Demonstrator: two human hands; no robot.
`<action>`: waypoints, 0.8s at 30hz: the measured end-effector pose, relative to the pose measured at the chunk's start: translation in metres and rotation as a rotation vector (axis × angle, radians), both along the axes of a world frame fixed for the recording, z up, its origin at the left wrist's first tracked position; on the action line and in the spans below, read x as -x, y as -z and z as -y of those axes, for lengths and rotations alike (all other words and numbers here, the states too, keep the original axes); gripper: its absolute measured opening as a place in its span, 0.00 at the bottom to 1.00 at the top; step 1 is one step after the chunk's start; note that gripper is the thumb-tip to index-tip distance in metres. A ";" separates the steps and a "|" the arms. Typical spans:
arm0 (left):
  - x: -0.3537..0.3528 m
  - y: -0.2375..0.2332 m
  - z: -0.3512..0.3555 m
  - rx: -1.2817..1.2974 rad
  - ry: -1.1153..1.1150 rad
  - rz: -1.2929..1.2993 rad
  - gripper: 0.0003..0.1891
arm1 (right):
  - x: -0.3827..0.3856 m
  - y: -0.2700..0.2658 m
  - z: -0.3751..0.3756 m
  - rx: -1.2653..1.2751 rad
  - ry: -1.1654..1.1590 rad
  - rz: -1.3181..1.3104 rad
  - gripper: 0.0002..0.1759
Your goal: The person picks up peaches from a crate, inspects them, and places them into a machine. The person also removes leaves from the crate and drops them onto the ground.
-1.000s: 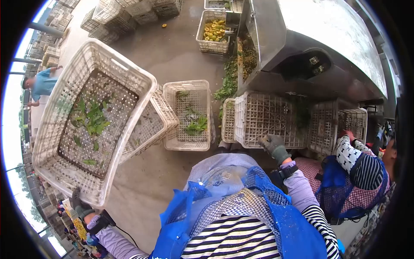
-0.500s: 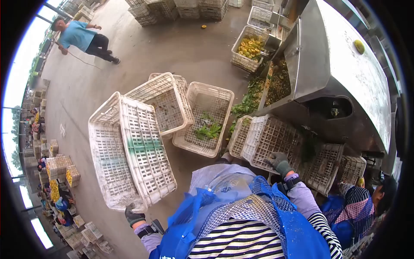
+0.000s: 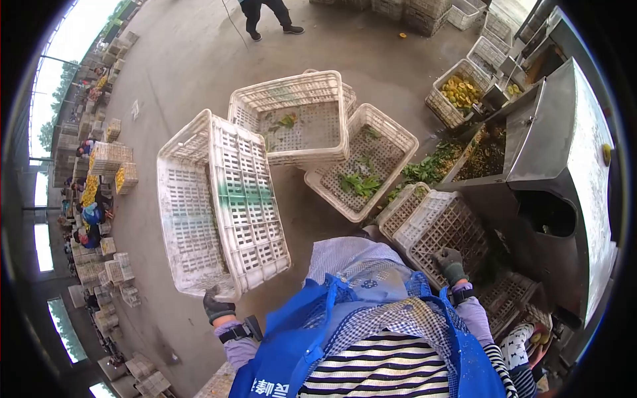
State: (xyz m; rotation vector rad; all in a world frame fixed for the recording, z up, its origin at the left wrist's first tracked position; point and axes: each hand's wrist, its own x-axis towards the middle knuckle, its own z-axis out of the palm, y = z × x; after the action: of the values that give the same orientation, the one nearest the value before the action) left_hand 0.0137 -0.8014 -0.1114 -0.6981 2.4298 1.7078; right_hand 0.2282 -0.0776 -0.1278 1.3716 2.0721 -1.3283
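My left hand (image 3: 218,308), in a dark glove, is closed on the lower corner of a dirty white plastic crate (image 3: 249,199) with a green band. That crate stands tilted on its side at the left. My right hand (image 3: 451,266), gloved as well, has its fingers curled over the near edge of another slatted plastic crate (image 3: 434,222) beside my right side. Just ahead, a crate (image 3: 358,207) with green leaves in it lies on the floor, and a wider crate (image 3: 288,156) with a few leaves sits behind it.
At the right stands a metal machine (image 3: 564,172), with leaves (image 3: 424,169) heaped by its foot. A crate of yellow fruit (image 3: 448,109) is farther back. A person's legs (image 3: 262,16) show at the top; a co-worker (image 3: 521,348) is at lower right. Crate stacks (image 3: 109,159) line the left.
My view has swung, so the crates and machine sit differently in it. The walking person has shifted to the top edge, only legs visible. Both hands keep their places on the crates.
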 end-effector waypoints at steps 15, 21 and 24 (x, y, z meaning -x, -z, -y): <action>-0.071 0.015 -0.055 0.017 -0.253 0.406 0.34 | -0.075 0.041 -0.026 -0.011 -0.037 0.011 0.14; -0.060 -0.042 -0.136 0.662 0.146 0.755 0.32 | -0.081 0.043 -0.053 -0.098 -0.021 0.139 0.17; -0.053 -0.058 -0.165 0.983 0.550 0.938 0.34 | -0.093 0.058 -0.061 -0.141 -0.041 0.080 0.17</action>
State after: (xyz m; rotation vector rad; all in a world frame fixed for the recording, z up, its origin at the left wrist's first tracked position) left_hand 0.0667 -0.6367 -0.0534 -0.5783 2.2135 -0.1270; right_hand 0.3217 -0.0163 -0.1854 1.4062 2.1626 -1.1109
